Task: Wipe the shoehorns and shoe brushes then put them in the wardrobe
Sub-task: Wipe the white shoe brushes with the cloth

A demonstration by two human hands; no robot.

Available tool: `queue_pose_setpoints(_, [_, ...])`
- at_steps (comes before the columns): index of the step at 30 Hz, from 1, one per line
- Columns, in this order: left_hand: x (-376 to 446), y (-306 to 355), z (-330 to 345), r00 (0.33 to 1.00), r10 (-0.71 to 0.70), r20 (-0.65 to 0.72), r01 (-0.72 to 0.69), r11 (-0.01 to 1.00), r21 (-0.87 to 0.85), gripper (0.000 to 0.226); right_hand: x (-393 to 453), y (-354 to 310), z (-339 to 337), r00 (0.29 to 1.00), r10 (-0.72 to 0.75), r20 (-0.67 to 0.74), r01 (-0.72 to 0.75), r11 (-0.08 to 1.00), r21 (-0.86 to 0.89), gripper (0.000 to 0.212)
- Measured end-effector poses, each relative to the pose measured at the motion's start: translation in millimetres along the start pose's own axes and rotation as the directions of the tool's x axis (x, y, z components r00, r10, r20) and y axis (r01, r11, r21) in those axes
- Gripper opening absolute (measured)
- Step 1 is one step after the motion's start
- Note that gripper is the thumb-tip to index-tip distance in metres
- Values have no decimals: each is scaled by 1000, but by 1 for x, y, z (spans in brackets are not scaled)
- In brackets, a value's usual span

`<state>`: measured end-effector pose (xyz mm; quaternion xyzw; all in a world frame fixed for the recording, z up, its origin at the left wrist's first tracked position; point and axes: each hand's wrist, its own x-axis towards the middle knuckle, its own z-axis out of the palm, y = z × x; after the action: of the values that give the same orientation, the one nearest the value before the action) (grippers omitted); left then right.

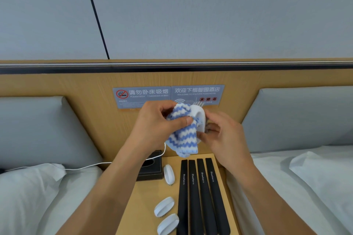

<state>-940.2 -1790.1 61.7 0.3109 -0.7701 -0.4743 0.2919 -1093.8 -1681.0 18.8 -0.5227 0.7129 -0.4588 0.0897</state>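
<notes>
My left hand (pixel 152 126) grips a blue-and-white striped cloth (pixel 184 137) and presses it against a white shoe brush (pixel 199 118). My right hand (pixel 219 135) holds that brush from the right, above the nightstand. Several black shoehorns (pixel 202 196) lie side by side on the wooden nightstand (pixel 145 204). Three more white shoe brushes lie to their left: one by the black box (pixel 169 174), two nearer me (pixel 164 206) (pixel 168 223). The wardrobe is not in view.
A black tissue box (pixel 150 168) stands at the nightstand's back left, with a white cable (pixel 95 166) running past it. Beds with white pillows (pixel 28 181) (pixel 322 170) flank the nightstand. A wooden headboard with grey signs (pixel 168 95) rises behind.
</notes>
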Motion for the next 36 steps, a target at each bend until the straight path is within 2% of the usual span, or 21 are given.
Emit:
queue_pose_setpoints(4, [8,-3,-2,993,-109,-51,109,994,2,24,-3,-2,1,987,-160,-28,149,961,-234,56])
queue_pose_setpoints(8, [13,-6,-3,986,-160,-46,160,987,-10,30,-4,-2,4,985,-175,-7,167,949,-266,62])
queue_pose_setpoints(11, [14,-6,-4,993,-110,-40,111,994,10,29,-2,3,5,997,-77,-11,75,990,-119,66])
queue_pose_setpoints(14, [10,-6,-1,999,-39,-9,39,999,11,23,-2,8,6,998,62,19,-64,991,120,64])
queue_pose_setpoints(17, [4,-11,8,999,42,18,-43,999,22,24,-3,13,7,984,141,109,-171,915,365,58])
queue_pose_setpoints(22, [-3,-28,13,978,175,112,-190,972,141,29,-7,31,9,955,230,188,-295,801,521,53])
queue_pose_setpoints(25, [-7,-41,14,973,179,148,-206,959,192,28,-12,42,14,884,353,307,-468,649,600,61])
queue_pose_setpoints(28, [-10,-56,14,986,141,84,-155,970,188,25,-17,53,17,789,454,414,-603,448,660,73])
queue_pose_setpoints(33, [-18,-86,14,998,44,-37,-37,985,171,24,-35,79,29,666,582,467,-710,303,635,55])
queue_pose_setpoints(36, [-26,-104,13,998,-12,-54,20,988,153,24,-49,98,45,544,638,546,-806,215,552,49])
